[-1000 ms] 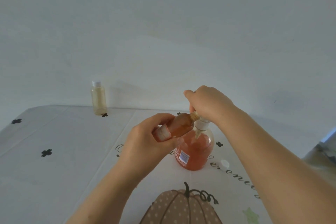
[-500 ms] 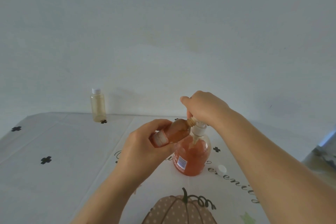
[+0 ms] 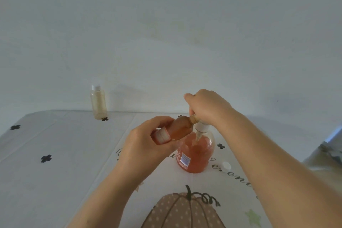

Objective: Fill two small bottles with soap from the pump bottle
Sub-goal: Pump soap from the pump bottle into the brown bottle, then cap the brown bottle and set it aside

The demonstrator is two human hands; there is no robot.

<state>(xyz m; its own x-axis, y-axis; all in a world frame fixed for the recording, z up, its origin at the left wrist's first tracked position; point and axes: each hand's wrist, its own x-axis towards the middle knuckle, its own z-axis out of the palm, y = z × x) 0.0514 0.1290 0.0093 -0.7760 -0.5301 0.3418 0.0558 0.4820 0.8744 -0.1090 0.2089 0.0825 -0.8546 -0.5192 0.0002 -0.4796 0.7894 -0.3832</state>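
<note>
The pump bottle [image 3: 196, 155] is showing orange; the white tablecloth [image 3: 64, 176] is carrying black crosses [image 3: 46, 158] and a dotted brown pumpkin [image 3: 183, 213].

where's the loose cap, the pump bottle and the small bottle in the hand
loose cap [image 3: 226, 166]: head view, on its white top.
pump bottle [image 3: 200, 157]: head view, on its orange body, right of the label.
small bottle [image 3: 180, 128]: head view, on its orange side, below the neck.

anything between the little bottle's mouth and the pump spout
Nothing visible: the left hand holds the small bottle tilted, mouth right at the pump bottle top, under the right hand. The spout tip is hidden.
</note>
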